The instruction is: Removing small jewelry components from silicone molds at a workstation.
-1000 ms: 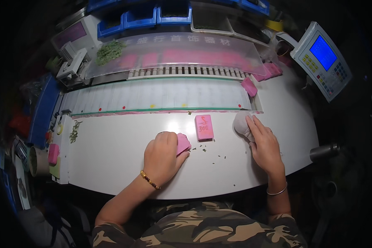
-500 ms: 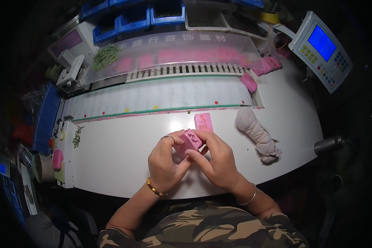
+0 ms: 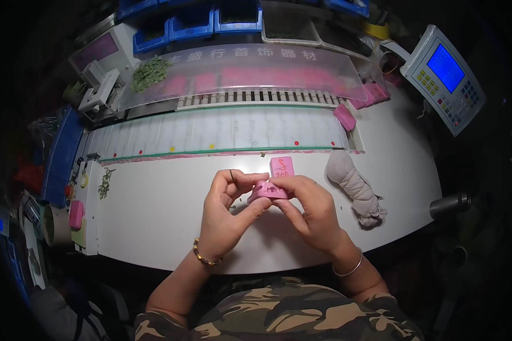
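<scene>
A worker's left hand (image 3: 224, 206) and right hand (image 3: 312, 207) pinch a notched pink piece (image 3: 269, 191) between thumbs and fingertips, one at each end, above the middle of the white bench (image 3: 153, 221), nearer its front edge than its back. The notches face the worker, whose left wrist wears a beaded bracelet (image 3: 205, 256) and right wrist a plain bangle (image 3: 350, 266). Just beyond the fingers lies a marked pink block (image 3: 281, 165), partly hidden by them from where I stand. To the right, a wrapped grey bundle (image 3: 354, 187) rests between the hands and the bench's right edge, while green sprigs (image 3: 104, 183) lie toward its left edge. Farther back, a long pale track (image 3: 210, 131) with a green border runs across the bench, a tilted pink block (image 3: 345, 117) at its right end. A clear cover (image 3: 256, 77) behind it carries a heap of green bits (image 3: 152, 74). A keypad console (image 3: 445, 79) with a blue screen stands toward the far right corner; blue bins (image 3: 191, 24) line the back.
</scene>
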Available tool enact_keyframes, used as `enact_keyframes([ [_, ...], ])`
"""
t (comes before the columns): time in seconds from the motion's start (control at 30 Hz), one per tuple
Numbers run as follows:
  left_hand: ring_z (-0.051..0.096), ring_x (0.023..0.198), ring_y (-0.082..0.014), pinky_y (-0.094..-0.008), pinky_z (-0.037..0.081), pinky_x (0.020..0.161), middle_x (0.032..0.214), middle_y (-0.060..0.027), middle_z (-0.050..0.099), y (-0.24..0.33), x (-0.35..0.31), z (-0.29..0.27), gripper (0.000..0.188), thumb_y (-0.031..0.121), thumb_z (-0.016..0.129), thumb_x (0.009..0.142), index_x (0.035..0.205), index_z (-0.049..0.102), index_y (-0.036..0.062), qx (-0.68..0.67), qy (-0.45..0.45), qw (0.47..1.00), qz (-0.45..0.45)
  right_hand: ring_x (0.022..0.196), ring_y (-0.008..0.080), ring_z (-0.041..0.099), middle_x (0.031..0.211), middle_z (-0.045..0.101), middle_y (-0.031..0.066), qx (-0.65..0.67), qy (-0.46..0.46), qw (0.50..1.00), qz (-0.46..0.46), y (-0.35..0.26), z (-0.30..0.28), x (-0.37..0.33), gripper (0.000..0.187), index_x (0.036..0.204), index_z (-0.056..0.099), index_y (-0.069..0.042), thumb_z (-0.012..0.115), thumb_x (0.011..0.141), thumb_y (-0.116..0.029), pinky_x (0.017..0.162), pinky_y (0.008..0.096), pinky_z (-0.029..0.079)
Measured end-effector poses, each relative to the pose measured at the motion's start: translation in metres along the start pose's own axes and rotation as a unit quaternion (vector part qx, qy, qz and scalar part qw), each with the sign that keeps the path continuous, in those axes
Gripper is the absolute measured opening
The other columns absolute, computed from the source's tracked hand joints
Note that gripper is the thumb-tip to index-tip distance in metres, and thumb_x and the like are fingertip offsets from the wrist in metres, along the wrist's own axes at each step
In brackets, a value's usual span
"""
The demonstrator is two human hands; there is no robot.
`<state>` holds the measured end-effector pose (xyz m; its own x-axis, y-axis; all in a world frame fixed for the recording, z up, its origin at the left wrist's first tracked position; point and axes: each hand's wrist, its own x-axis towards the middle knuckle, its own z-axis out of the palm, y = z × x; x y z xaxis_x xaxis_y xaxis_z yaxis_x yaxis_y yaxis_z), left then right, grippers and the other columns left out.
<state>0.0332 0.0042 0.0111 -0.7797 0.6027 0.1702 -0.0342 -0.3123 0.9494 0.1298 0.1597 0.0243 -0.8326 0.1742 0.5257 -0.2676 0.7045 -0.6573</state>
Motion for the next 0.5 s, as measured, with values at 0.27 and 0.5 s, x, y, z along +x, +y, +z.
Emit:
enact_keyframes([
  [0.27, 0.065, 0.103, -0.0161, -0.0299, 0.054, 0.092, 0.111, -0.0091, 0.064, -0.008, -0.001, -0.033, 0.030, -0.003, 0.074, 0.084, 0.109, 0.058, -0.0043, 0.064, -0.114, 0.976, -0.172, 0.086, 0.0333, 0.065, 0.099, 0.066, 0.0146, -0.003, -0.094, 0.995, 0.033, 0.010, 0.014, -0.016, 0.028, 0.114, 0.061, -0.002, 0.068, 0.087, -0.009, 0.075, 0.0403, 0.053],
  [0.5, 0.069, 0.088, -0.0158, -0.0289, 0.058, 0.079, 0.103, -0.0110, 0.068, -0.026, 0.000, -0.029, 0.026, 0.004, 0.075, 0.085, 0.106, 0.063, -0.0047, 0.138, -0.070, 0.983, -0.095, 0.088, 0.0300, 0.069, 0.102, 0.066, 0.0164, -0.023, -0.106, 0.990, 0.088, 0.014, 0.014, -0.016, 0.029, 0.115, 0.061, 0.000, 0.068, 0.088, -0.004, 0.078, 0.0347, 0.056],
])
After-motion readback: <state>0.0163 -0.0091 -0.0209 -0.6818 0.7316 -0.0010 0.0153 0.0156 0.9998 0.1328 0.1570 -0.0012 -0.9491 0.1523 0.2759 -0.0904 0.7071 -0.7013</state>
